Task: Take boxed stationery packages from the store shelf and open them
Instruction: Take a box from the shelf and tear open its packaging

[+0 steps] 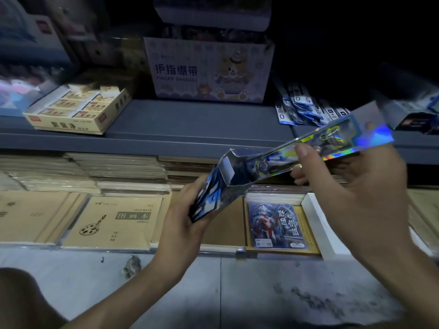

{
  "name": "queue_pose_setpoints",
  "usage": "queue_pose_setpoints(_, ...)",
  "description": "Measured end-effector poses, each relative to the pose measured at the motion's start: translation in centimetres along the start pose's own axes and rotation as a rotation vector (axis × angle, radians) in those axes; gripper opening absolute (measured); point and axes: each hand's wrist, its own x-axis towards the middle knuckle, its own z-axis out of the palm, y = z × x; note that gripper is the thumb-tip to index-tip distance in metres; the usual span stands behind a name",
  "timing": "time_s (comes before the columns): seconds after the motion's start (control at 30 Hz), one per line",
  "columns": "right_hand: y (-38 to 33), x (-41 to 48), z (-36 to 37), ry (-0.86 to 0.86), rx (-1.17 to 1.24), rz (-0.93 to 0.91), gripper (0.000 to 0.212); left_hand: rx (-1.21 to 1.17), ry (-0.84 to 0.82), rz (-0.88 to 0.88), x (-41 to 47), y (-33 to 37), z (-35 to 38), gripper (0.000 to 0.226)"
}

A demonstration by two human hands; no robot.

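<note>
Both forearms reach up from the bottom of the view toward the shelves. The left hand is raised with its fingers curled around the near end of one long holographic box, gripping the end flap, which is folded open. The right hand holds the same box farther along, thumb pressed on its upper face and the other fingers curled beneath it. The box is in the air in front of the grey shelf, slanting up to the right. On that shelf stand one carton marked FINGER BANDAGE and one open tray of erasers, well apart. Below lie stacked tan drawing books and one blue card pack. The grey floor is stained.
</note>
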Motion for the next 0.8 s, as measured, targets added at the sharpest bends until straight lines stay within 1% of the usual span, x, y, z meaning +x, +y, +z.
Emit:
queue_pose_setpoints(0.03,-0.9,-0.6,0.2,0.042,0.007,-0.109,0.031,0.034,0.004,0.013,0.0,-0.1,0.0,0.057)
queue_pose_setpoints(0.07,-0.9,-0.9,0.4,0.019,0.002,-0.146,0.018,0.063,0.003,0.042,-0.1,-0.3,0.0,0.060)
queue_pose_setpoints(0.1,-1.2,-1.3,0.6,-0.013,0.033,-0.134,0.015,0.090,-0.001,0.072,-0.2,-0.3,0.0,0.059)
queue_pose_setpoints(0.13,-1.5,-2.1,0.7,-0.035,0.050,-0.124,0.016,0.110,-0.009,0.091,-0.3,-0.2,0.0,0.059)
queue_pose_setpoints(0.17,-0.9,-1.7,1.3,-0.055,0.013,-0.087,0.018,0.122,-0.011,0.102,-0.4,-0.1,0.1,0.060)
queue_pose_setpoints(0.23,-0.4,-1.7,2.3,-0.092,-0.113,-0.041,0.025,0.088,-0.019,0.052,-0.6,0.0,0.5,0.063)
queue_pose_setpoints(0.3,0.4,-1.9,2.8,-0.125,-0.167,-0.024,0.032,0.037,-0.021,0.010,-0.8,0.2,0.7,0.062)
queue_pose_setpoints(0.37,0.0,-2.2,2.8,-0.108,-0.101,-0.053,0.031,0.019,0.006,-0.020,-0.8,0.2,0.8,0.053)
queue_pose_setpoints(0.43,-0.3,-2.0,2.7,-0.057,-0.005,-0.086,0.022,0.002,0.014,-0.051,-0.6,0.2,0.9,0.046)
queue_pose_setpoints(0.5,-0.5,-1.8,2.6,-0.010,0.046,-0.096,0.019,0.008,0.015,-0.059,-0.5,0.1,0.9,0.045)
queue_pose_setpoints(0.57,-0.5,-1.8,2.7,-0.002,0.048,-0.094,0.020,0.002,0.022,-0.047,-0.5,0.4,0.9,0.047)
queue_pose_setpoints(0.67,-0.4,-1.9,3.2,-0.059,-0.012,-0.050,0.026,0.020,0.034,-0.034,-0.7,0.7,0.9,0.052)
queue_pose_setpoints(0.73,0.0,-2.0,3.5,-0.129,-0.063,-0.016,0.027,0.038,0.031,-0.020,-0.8,0.9,0.9,0.059)
queue_pose_setpoints(0.8,0.0,-2.1,3.5,-0.179,-0.108,-0.010,0.026,0.041,0.032,-0.023,-0.8,0.8,1.0,0.061)
